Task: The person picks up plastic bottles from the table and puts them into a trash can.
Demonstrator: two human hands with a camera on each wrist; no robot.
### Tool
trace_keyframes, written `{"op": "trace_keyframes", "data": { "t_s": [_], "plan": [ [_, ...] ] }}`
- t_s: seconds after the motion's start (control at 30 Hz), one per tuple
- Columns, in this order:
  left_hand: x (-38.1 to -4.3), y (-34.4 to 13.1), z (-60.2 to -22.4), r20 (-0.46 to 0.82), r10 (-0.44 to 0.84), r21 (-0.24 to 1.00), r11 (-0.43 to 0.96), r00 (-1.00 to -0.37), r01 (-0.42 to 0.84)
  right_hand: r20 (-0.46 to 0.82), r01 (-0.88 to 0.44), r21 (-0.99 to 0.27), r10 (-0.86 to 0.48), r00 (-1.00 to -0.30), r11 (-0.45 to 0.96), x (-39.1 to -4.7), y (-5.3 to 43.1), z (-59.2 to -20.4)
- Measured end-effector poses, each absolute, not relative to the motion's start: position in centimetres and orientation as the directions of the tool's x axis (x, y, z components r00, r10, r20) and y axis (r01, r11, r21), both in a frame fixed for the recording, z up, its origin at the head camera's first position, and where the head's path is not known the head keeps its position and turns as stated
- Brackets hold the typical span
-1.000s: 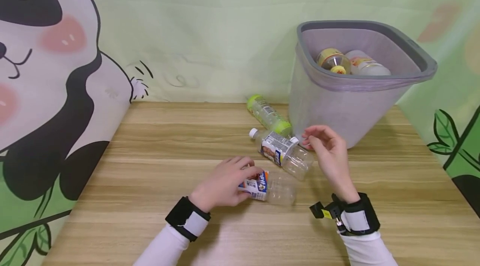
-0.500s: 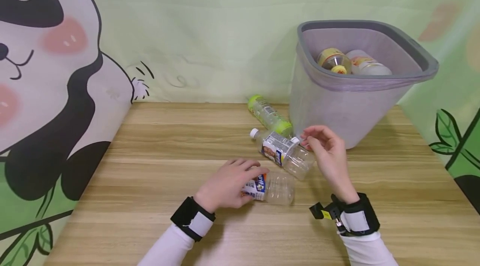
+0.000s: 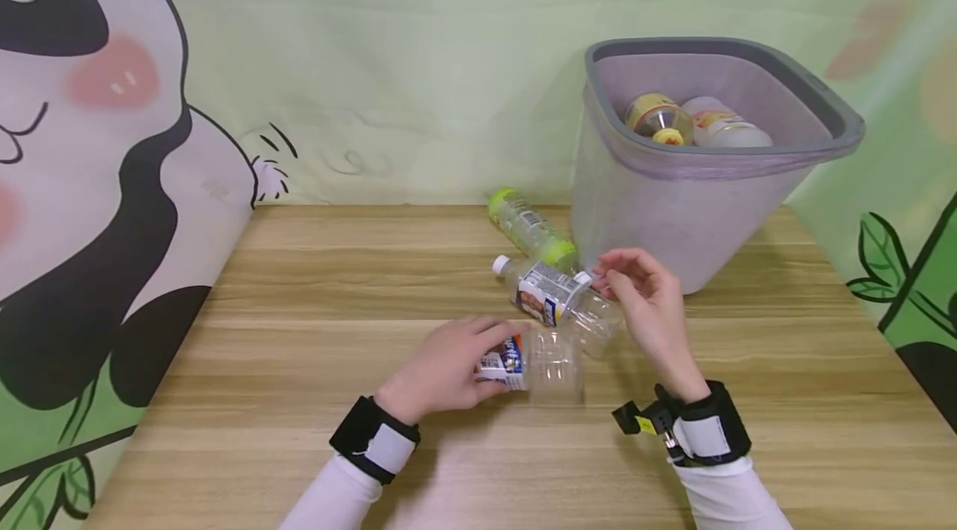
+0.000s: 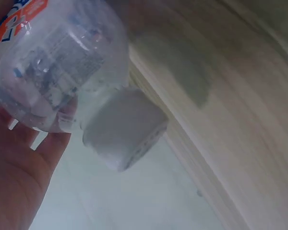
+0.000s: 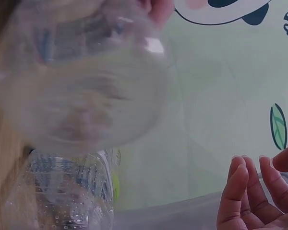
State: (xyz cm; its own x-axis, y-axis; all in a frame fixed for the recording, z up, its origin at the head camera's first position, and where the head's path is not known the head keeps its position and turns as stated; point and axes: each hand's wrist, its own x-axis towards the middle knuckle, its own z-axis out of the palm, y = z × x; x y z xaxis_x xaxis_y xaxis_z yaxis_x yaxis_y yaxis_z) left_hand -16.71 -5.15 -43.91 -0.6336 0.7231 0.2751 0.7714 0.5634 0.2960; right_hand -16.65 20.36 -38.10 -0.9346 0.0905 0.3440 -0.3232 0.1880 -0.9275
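Note:
My left hand grips a clear plastic bottle round its blue and white label, its base toward the right. The white cap of this bottle shows in the left wrist view, above the wood. Behind it lies a second clear bottle with a white cap and printed label; the held bottle's base overlaps its lower end in the head view. My right hand hovers just right of these bottles, fingers loosely bent and nothing between them. Near its fingertips another white cap shows.
A green-ended bottle lies farther back on the wooden table. Beside it stands a tall pale bin with a grey rim, holding a yellow-labelled bottle and a white bottle. A printed backdrop hangs behind.
My left hand has raised and tilted the gripped bottle, so its base now overlaps the second bottle. My right hand stays almost where it was. The head view has shifted slightly.

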Motion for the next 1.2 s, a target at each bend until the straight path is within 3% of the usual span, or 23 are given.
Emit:
{"op": "trace_keyframes", "data": {
  "t_s": [0.3,0.43,0.63,0.87,1.2],
  "plan": [
    [-17.3,-4.7,-43.1,0.406,0.463,0.578,0.537,-0.788,0.614,0.380,-0.349,-0.919,0.177,-0.908,0.186,-16.7,19.7,-38.4],
    [-17.1,-4.0,-42.7,0.373,0.347,0.756,0.424,-0.860,0.499,0.396,-0.364,-0.915,0.217,-0.892,0.175,-16.6,19.2,-38.6],
    [-16.2,-3.0,-40.5,0.241,0.258,0.940,0.177,-0.936,0.291,0.387,-0.365,-0.917,0.138,-0.912,0.163,-16.5,18.1,-39.0],
    [-15.7,-2.3,-38.8,0.069,0.269,0.997,0.017,-0.961,0.076,0.392,-0.384,-0.908,0.017,-0.920,0.165,-16.3,17.2,-39.6],
    [-15.2,-1.9,-38.4,0.101,0.280,0.994,-0.059,-0.955,0.088,0.387,-0.401,-0.897,-0.109,-0.915,0.183,-15.7,15.6,-40.0]
  ]
}}
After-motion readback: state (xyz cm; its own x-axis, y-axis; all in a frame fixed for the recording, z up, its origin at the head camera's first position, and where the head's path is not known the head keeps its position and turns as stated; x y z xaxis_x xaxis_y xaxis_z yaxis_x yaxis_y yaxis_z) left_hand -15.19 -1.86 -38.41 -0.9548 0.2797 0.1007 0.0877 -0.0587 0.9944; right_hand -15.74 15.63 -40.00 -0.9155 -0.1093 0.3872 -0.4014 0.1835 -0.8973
